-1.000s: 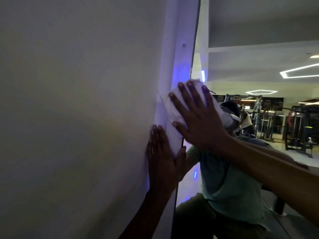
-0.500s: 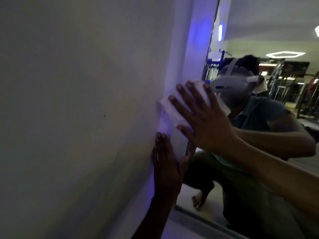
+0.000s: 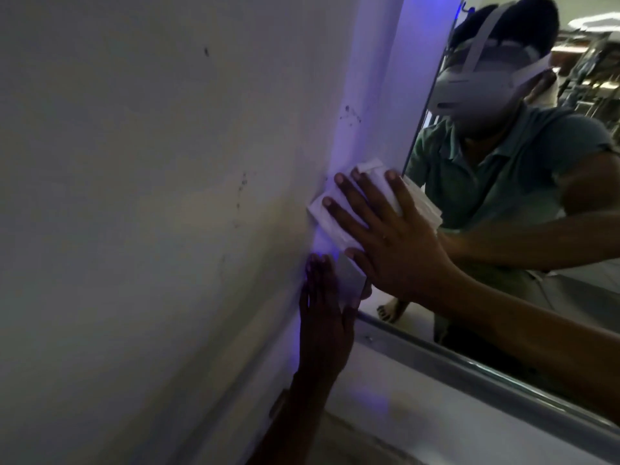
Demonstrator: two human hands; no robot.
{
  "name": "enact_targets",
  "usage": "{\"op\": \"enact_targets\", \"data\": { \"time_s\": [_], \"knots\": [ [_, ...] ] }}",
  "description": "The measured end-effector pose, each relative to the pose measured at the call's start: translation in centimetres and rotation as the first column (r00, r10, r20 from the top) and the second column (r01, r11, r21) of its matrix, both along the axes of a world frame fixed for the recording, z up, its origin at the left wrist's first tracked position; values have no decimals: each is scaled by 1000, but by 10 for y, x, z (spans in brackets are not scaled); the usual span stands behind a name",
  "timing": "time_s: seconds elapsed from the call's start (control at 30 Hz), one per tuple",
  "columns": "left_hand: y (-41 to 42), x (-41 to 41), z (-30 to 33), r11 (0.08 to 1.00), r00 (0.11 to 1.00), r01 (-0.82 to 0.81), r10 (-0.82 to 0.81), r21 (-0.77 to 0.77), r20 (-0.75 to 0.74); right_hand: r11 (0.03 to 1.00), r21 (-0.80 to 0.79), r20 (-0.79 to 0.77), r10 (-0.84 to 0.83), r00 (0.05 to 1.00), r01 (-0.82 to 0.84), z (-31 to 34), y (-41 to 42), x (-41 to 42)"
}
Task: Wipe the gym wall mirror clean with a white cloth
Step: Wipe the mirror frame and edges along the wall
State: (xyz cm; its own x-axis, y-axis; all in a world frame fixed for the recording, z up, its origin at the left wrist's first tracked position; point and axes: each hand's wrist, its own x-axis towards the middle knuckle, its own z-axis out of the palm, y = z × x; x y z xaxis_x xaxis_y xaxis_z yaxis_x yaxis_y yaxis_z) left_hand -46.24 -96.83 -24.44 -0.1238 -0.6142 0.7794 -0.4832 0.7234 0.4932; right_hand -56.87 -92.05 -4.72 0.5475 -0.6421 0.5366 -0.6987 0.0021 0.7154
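Note:
The wall mirror (image 3: 503, 203) fills the right side, and a person in a green shirt with a headset shows in it. My right hand (image 3: 385, 236) lies flat with spread fingers on a folded white cloth (image 3: 335, 216), pressing it against the mirror's left edge strip near the bottom corner. Below it, my left hand (image 3: 323, 317) rests flat and upright against the wall beside that edge, fingers straight. A hanging end of the cloth lies by its thumb.
A plain white wall (image 3: 151, 196) with a few dark specks takes up the left. A metal frame rail (image 3: 469, 367) runs along the mirror's bottom edge. Blue light glows along the mirror's edge strip (image 3: 379, 95).
My view has dropped lower along the mirror's left edge. Both hands and the cloth have moved down toward the bottom frame rail, which has come into view.

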Motion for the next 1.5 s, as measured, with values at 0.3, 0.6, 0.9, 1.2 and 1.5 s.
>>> {"op": "enact_targets", "data": {
  "time_s": [0.3, 0.6, 0.9, 1.2, 1.5],
  "knots": [
    [6, 10, -29, 993, 985, -117, 116, 0, 131, 998, 68, -34, -5, 999, 7, -52, 9, -1],
    [11, 16, -39, 994, 988, -110, 107, 18, 108, 997, 75, 3, -23, 1000, 23, -83, 17, -6],
    [35, 30, 42, 988, 990, -69, 84, 137, -110, 998, -66, 80, 7, 997, -2, 1, 8, 1],
    [28, 80, 336, 982, 966, 108, -67, 155, -249, 974, -79, 624, 213, 752, -210, 263, 26, 44],
    [97, 131, 562, 876, 938, 273, -151, 396, -313, 966, -21, 833, -125, -539, -257, 451, 90, 74]
  ]
}}
